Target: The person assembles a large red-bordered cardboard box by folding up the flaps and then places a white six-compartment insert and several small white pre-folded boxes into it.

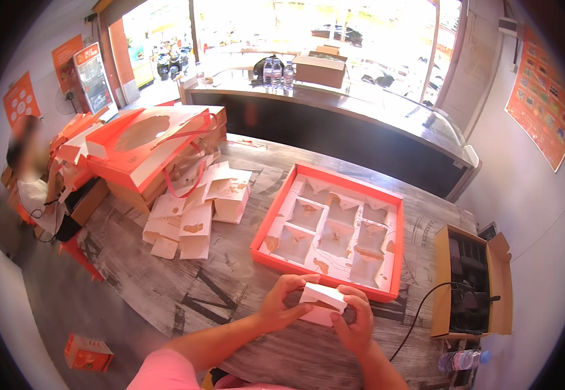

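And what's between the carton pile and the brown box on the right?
The red tray, then a black cable reaching the box, in head view.

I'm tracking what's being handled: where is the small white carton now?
In the head view, the small white carton is at lower centre, held between the left hand and right hand, just below the red tray.

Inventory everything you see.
Table: one, grey, centre
Small carton: one, white, lower centre
Compartment tray: one, red-white, centre
Loose cartons: several, white, left of tray
Windowed box: one, red-white, upper left
Floor carton: one, orange, lower left
Counter: one, black-fronted, beyond table
Cardboard boxes: several, brown, left, right, on counter
Bottles: four, clear, counter, lower right
Posters: three, orange, walls
Other person: one, white-clothed, far left
Left grip, right grip: one each, bare, holding small carton
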Demonstrator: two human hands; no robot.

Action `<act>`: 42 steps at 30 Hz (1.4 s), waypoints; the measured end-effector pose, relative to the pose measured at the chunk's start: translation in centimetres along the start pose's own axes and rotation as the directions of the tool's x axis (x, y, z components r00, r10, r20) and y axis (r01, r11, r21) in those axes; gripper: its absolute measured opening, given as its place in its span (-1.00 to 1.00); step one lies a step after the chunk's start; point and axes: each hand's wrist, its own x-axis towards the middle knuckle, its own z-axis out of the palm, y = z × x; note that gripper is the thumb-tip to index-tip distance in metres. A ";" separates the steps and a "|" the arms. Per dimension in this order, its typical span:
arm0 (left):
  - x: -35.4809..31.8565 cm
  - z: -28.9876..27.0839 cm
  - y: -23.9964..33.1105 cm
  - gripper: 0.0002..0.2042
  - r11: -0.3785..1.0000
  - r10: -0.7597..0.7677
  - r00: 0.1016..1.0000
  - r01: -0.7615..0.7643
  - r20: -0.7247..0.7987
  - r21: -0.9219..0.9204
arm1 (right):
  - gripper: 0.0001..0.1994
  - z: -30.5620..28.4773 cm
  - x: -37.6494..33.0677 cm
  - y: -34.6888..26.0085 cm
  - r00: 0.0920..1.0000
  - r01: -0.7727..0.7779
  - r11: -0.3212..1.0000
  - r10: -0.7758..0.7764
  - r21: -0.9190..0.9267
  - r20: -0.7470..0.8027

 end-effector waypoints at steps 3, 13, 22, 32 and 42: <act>0.1 0.0 0.1 -0.51 0.998 0.017 1.000 -0.017 -0.006 0.063 | -0.53 0.0 0.4 -0.4 0.999 0.026 0.999 -0.024 -0.048 0.037; 0.0 -0.9 -0.4 -0.51 0.999 -0.037 0.995 0.039 0.096 -0.016 | -0.64 -0.5 1.2 -1.4 0.995 -0.003 0.997 0.011 -0.082 0.094; 0.6 -0.8 0.9 -0.53 0.996 -0.030 0.990 0.017 0.140 0.091 | -0.68 -0.5 0.7 -0.7 0.999 0.039 0.994 -0.035 -0.099 0.041; 0.5 -1.2 0.5 -0.64 0.995 0.002 0.984 -0.020 0.178 0.100 | -0.71 -0.4 0.8 -0.9 0.998 -0.009 0.999 0.011 -0.035 0.068; 1.3 -2.1 0.9 -0.85 0.993 -0.045 0.976 0.020 0.214 0.117 | -0.67 -1.0 0.9 -0.6 0.990 0.011 0.994 0.004 -0.108 0.138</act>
